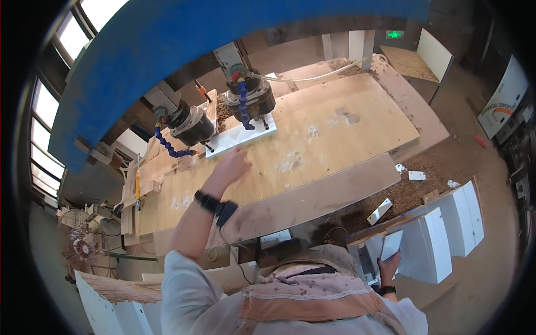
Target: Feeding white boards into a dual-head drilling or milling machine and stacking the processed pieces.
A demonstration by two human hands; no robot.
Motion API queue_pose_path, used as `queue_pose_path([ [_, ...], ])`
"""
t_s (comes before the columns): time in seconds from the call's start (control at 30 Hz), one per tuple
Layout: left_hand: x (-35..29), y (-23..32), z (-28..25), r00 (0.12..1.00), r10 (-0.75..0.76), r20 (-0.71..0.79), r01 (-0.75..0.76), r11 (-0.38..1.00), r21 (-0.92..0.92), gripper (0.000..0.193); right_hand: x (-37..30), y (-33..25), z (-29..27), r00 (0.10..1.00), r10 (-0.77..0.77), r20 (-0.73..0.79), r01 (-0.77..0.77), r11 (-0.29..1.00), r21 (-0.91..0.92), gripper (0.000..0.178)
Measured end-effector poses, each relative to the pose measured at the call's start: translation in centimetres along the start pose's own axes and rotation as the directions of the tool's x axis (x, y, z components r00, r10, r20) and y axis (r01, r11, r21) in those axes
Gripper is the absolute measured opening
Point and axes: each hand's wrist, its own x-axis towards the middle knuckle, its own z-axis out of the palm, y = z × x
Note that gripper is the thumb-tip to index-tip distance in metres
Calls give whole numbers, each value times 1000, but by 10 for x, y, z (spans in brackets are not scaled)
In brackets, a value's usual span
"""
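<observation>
A long white board (230, 139) lies on the wooden worktable (335, 134) beneath two dark drill heads (254, 101). My left hand (231, 164) reaches to the near edge of this board, fingers curled in against it; their tips are partly hidden. Blue jointed hoses (244, 106) hang down beside the drill heads, and the bits come down close to the board. Low at my right side, my right hand (389, 266) grips a small white panel (392, 243) from below. It is held tilted, next to white panels (429, 245) standing in a stack.
A blue machine beam (223, 33) arches above the worktable. Wood chips (365, 204) and white offcuts (379, 211) lie between the table and the stacked panels. More white panels (120, 312) stand at the lower left. A black cable (237, 259) hangs from my left wrist.
</observation>
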Motion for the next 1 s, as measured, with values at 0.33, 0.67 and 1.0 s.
queue_pose_path([
  [0.33, 37, -24, 42, 986, -142, -90, 149, 986, 70, 73, 65, -290, -127, 696, -704, -141, 701, 624, 345, 97],
  [0.67, -206, 91, 44, 986, -117, -116, 88, 970, -226, 80, 58, -565, 62, -29, -904, 426, 898, 163, 409, 61],
  [1.0, -425, 147, -77, 593, -736, -327, 748, 653, -114, 74, 81, -705, 195, 63, -721, 690, 994, 108, 23, 48],
])
